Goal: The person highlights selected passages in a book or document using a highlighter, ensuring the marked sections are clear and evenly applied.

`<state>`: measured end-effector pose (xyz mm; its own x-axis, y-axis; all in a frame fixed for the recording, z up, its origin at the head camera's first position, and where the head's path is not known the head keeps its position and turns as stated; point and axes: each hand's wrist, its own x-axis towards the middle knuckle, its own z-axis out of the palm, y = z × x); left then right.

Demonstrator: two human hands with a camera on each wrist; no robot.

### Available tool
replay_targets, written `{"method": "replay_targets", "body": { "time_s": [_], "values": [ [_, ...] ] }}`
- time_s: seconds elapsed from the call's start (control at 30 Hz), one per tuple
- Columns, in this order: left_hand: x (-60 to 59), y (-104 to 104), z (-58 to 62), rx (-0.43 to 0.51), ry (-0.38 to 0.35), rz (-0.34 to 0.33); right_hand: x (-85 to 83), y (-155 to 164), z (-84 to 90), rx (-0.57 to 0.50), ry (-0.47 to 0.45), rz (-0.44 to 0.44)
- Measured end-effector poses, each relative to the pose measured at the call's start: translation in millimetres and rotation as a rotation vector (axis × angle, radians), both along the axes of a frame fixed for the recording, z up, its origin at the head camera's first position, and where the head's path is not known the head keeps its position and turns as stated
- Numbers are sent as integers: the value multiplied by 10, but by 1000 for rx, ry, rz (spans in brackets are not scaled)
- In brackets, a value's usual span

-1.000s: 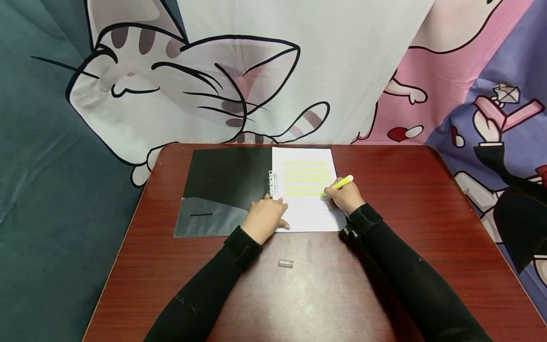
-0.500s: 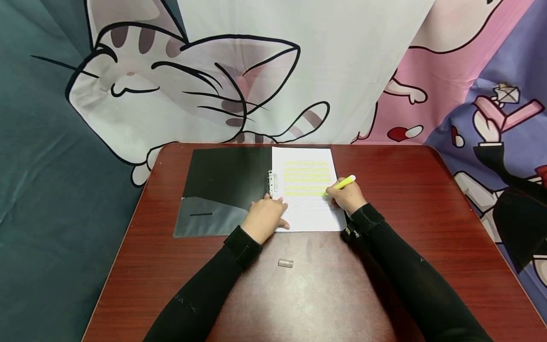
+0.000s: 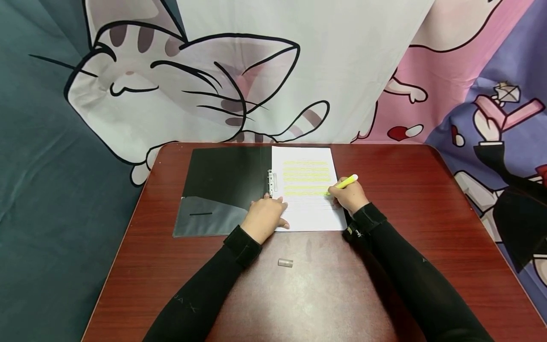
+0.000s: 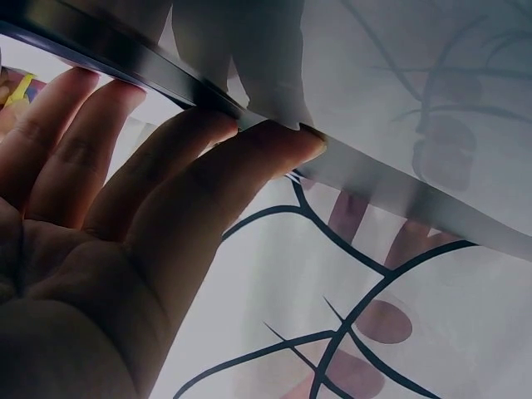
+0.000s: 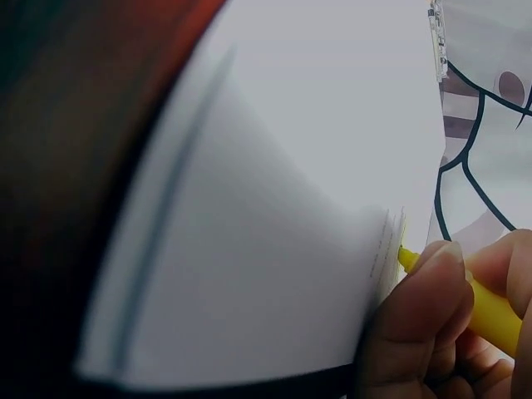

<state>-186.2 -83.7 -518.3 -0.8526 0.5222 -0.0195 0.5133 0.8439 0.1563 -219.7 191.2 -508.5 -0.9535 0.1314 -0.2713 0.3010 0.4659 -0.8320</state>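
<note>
A yellow highlighter (image 3: 349, 181) is pinched in my right hand (image 3: 351, 195), its tip on a line of print near the right side of the white paper (image 3: 307, 216). Several lines higher on the page carry yellow marking. In the right wrist view the highlighter (image 5: 492, 314) sits between thumb and fingers, tip against the sheet. My left hand (image 3: 264, 217) rests with spread fingers across the folder's spine and the paper's left edge. The left wrist view shows those fingers (image 4: 179, 187) extended, fingertips touching the folder surface. The dark folder (image 3: 231, 171) lies open beneath the paper.
A metal clip (image 3: 271, 182) stands along the folder's spine. A small grey cylindrical piece (image 3: 285, 262), possibly a cap, lies on the reddish-brown table (image 3: 171, 285) in front of the folder. Behind the table hangs a printed curtain (image 3: 350, 71).
My right hand and the highlighter have slid slightly right along the line, and the yellow mark has grown longer. The left hand keeps its place.
</note>
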Motion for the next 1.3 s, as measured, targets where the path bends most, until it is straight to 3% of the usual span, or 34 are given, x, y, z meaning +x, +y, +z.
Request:
{"method": "replay_targets", "body": {
  "time_s": [1.3],
  "values": [
    [2, 4, 4, -9, -3, 8, -32, 149, -48, -8, -20, -43]
  ]
}}
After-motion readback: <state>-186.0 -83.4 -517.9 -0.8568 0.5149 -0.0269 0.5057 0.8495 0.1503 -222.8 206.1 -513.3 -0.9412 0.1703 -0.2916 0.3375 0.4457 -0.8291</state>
